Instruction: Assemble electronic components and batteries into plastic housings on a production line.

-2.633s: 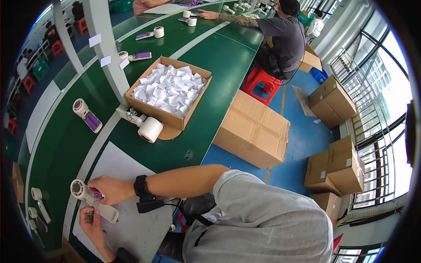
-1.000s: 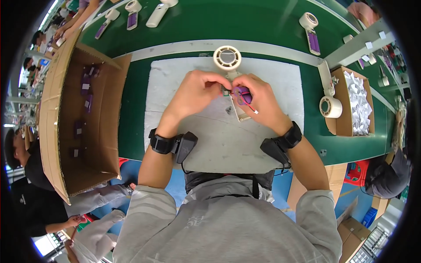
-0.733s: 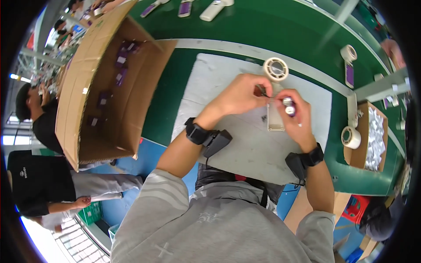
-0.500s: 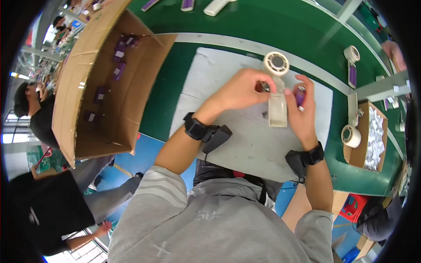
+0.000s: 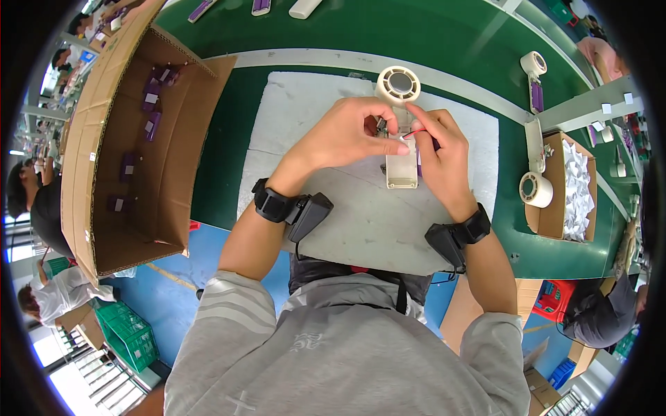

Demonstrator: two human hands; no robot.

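Observation:
A cream handheld fan shell lies on the grey work mat (image 5: 333,222), its round slotted head (image 5: 400,83) at the far end and its open, hollow handle (image 5: 402,172) toward me. Over the handle's upper part, my left hand (image 5: 347,135) is closed, with a small dark metallic part (image 5: 381,126) at its fingers. My right hand (image 5: 444,149) curls in from the other side, its fingertips by a thin red wire (image 5: 414,132). A purple cylinder, like a battery, is mostly hidden under the right hand. Fingers cover where the wire ends.
Left of the mat stands an open cardboard box (image 5: 166,229) holding several purple pieces. At right, a smaller box (image 5: 544,215) contains silvery packets (image 5: 577,191), with another fan shell (image 5: 535,188) beside it. More fan parts (image 5: 536,83) lie along the green bench; other people work around it.
My hands have come closer together over the handle. A red wire now shows between them, and the purple cylinder has become mostly hidden. The whole view has shifted, bringing a green crate into sight.

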